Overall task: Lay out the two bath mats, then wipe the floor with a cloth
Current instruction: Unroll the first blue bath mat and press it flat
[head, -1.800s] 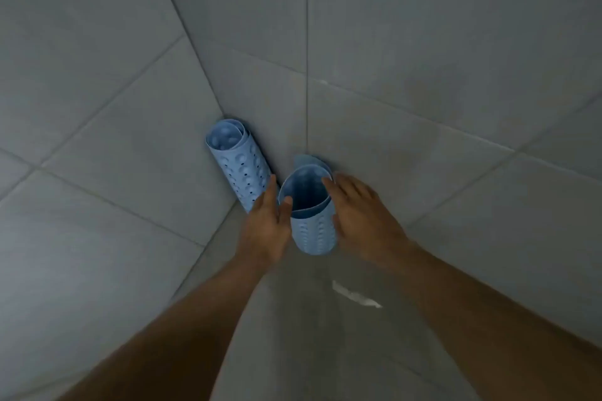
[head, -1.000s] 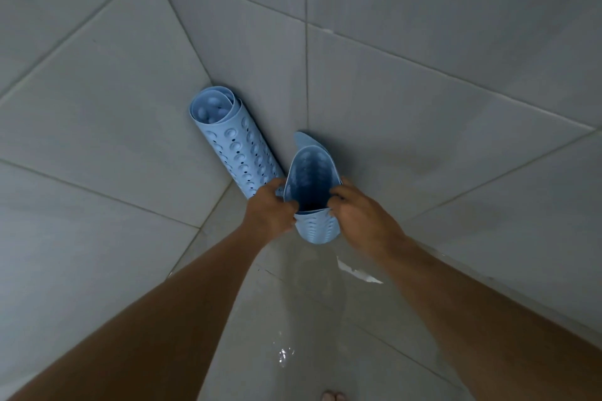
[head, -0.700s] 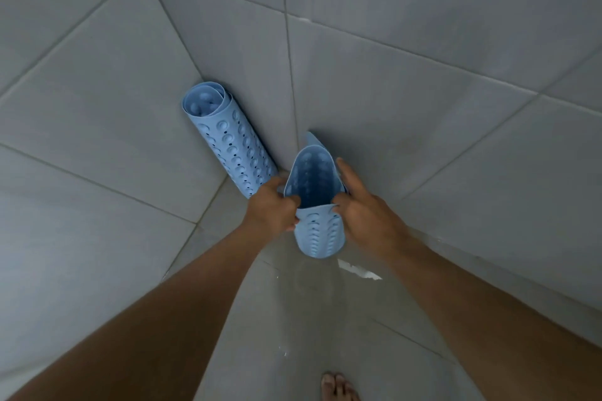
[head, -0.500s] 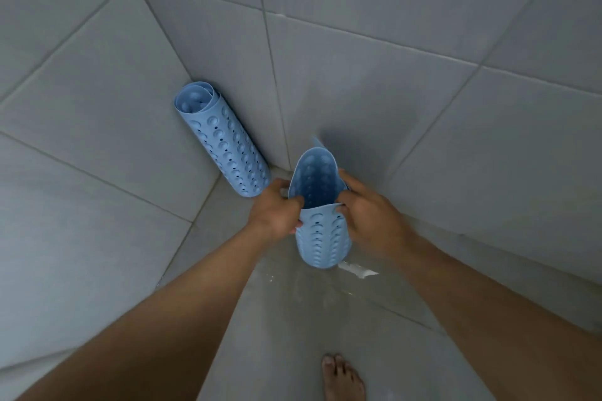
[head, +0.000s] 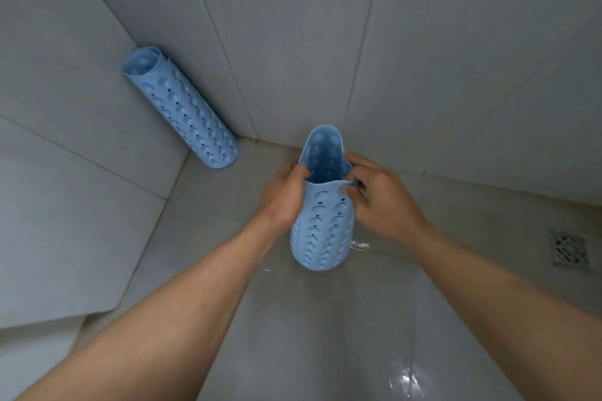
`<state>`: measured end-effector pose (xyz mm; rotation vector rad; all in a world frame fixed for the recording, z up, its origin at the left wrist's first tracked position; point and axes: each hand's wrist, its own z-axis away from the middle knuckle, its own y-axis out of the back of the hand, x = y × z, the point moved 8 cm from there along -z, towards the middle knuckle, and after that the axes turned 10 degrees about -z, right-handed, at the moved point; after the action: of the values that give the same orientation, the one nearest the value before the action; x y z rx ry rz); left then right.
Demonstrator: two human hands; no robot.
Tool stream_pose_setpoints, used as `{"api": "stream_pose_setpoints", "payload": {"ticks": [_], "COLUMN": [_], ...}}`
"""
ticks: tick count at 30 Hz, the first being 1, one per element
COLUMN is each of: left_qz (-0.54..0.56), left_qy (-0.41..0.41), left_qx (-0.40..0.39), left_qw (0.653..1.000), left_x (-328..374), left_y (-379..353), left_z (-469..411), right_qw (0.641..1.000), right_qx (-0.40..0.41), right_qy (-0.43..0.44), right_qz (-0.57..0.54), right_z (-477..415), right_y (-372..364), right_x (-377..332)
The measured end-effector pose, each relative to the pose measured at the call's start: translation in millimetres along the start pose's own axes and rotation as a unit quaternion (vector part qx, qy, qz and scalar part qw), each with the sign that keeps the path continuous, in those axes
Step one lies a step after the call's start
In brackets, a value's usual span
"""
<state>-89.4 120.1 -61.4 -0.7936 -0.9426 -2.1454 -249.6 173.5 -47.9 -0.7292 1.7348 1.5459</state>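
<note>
The left grip (head: 283,195) and the right grip (head: 381,202) are each pinching the top rim of a rolled blue bath mat (head: 322,231), one on either side, with fingers curled over its edge. The mat is being held upright over the wet floor (head: 293,335); I cannot tell whether its lower end is touching the tiles. A second rolled mat (head: 182,114) is leaning against the wall (head: 81,107) in the corner, well apart from both grips. A drain (head: 570,249) is sitting in the floor at the right.
</note>
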Motion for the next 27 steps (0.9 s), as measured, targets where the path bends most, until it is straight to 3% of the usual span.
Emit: {"api": "stream_pose_setpoints", "payload": {"ticks": [4,9,12,20,27], "left_qz": [0.053,-0.073,-0.085,-0.077,-0.125], "left_qy": [-0.007,-0.026,-0.042,-0.103,-0.156], "left_qx": [-0.019,-0.093,-0.126,-0.188,-0.238], "left_qw": [0.998,0.993,0.988,0.974,0.95], "left_x": [-13,-42,-60,-88,-82], "left_y": [-38,-88,-112,-156,-167], "left_z": [6,-3,-17,-47,-70], "right_qw": [0.998,0.997,0.999,0.983,0.972], "right_qx": [0.021,0.007,-0.012,0.064,0.103], "right_qy": [-0.007,-0.009,0.004,0.039,-0.023], "right_qz": [-0.063,-0.074,-0.052,-0.165,-0.211], "right_z": [34,59,68,94,80], "right_y": [13,35,32,33,34], "right_x": [30,65,73,104,150]}}
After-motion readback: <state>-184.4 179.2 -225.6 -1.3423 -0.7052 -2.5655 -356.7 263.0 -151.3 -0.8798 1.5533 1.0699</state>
